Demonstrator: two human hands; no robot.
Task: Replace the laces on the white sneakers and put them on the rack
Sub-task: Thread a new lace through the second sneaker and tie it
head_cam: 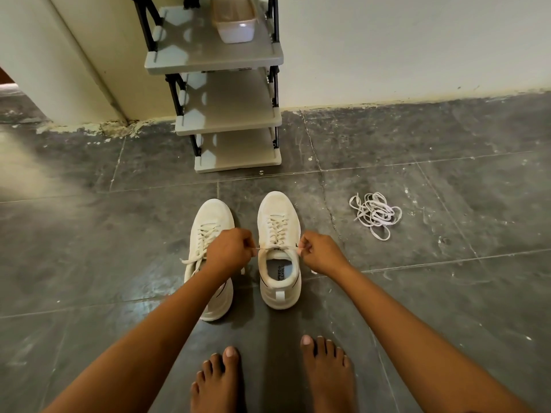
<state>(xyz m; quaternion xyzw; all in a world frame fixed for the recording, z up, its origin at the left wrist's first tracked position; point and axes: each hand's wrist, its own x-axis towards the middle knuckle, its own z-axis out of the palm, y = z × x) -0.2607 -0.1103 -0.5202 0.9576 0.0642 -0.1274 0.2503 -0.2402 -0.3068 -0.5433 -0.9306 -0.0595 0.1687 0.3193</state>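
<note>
Both hands clamped on lace ends: left hand (229,248) and right hand (320,253) each pinch one end of the lace (277,231) on the right white sneaker (278,251), pulled taut sideways across its collar, hands apart on either side of the shoe. Left white sneaker (210,234) sits just beside it on the dark tile floor (89,234), partly under the left forearm, lace ends loose. Tangled pile of white laces (375,214) lies on floor to the right, well apart; shoe rack (226,126) stands against the wall beyond the toes, plastic container (235,19) on its upper shelf, bare feet (274,380) near bottom edge.
</note>
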